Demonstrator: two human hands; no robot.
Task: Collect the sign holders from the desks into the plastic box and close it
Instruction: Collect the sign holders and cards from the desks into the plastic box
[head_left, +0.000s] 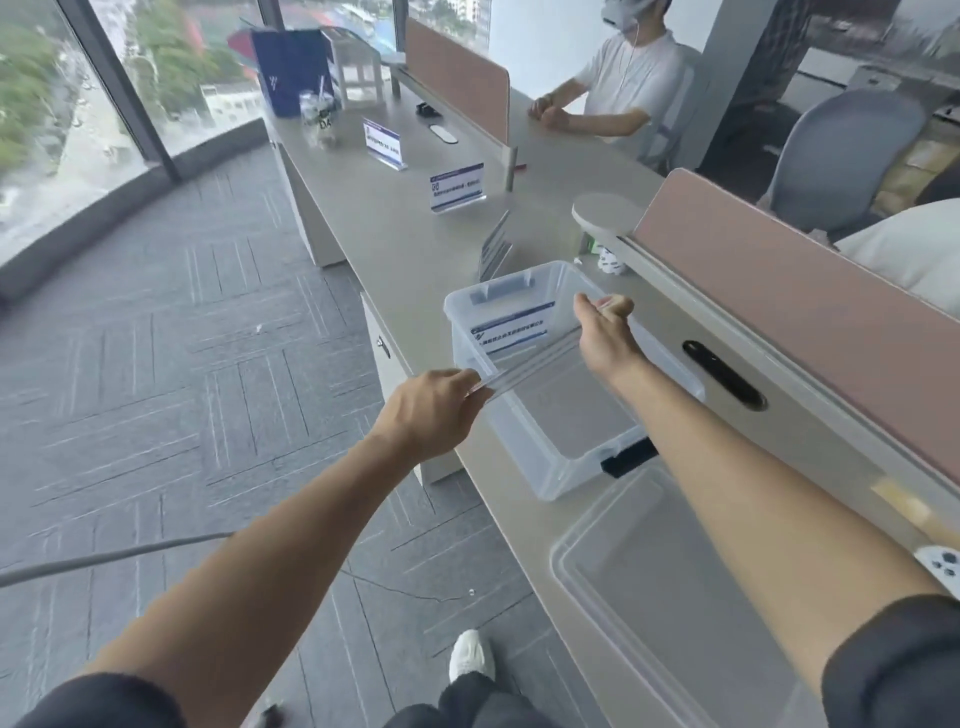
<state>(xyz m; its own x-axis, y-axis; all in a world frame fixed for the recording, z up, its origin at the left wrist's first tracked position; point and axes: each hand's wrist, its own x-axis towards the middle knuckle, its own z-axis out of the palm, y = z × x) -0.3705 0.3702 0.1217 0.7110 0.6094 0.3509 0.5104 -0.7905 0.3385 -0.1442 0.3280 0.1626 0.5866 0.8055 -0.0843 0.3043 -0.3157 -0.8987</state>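
A clear plastic box (545, 467) stands open on the long grey desk (395, 244). My left hand (426, 410) and my right hand (602, 332) each grip one end of a clear acrylic sign holder (530, 361), held flat over the box. Its blue-and-white printed sheet shows above the box's far half. The box's clear lid (670, 587) lies on the desk nearer to me. Farther along the desk stand three more sign holders: one seen edge-on (496, 244) just behind the box, one with a blue-bordered sheet (457, 187), and one (383, 143) beyond it.
Pink partition screens (789, 306) run along the desk's right side, with a black cable slot (724, 374) beside the box. A seated person in white (623, 78) is across the desk. A plastic cup (319, 119) and blue bag (291, 67) stand at the far end. Carpeted floor lies left.
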